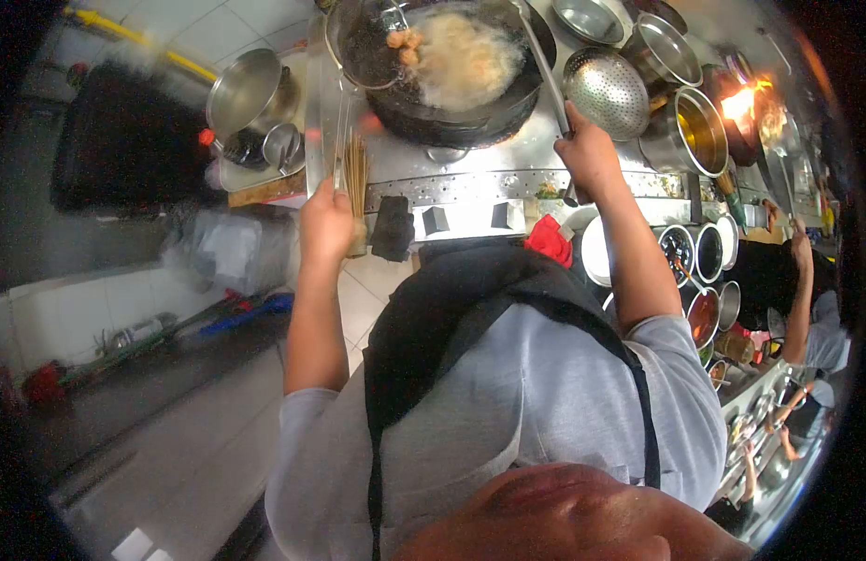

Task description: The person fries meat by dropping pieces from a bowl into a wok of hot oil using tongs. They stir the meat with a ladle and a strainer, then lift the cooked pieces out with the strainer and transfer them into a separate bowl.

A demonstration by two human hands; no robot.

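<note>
Up at the wok (451, 93), left hand (325, 224) clamps a strainer handle (339, 131) — right hand (590, 159) fists a ladle handle (548, 79) over its rim.

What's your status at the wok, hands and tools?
Left hand gripping the wire skimmer handle over the wok. Right hand on the ladle handle. Food frying in bubbling oil. Perforated strainer sits beside the right hand.
</note>
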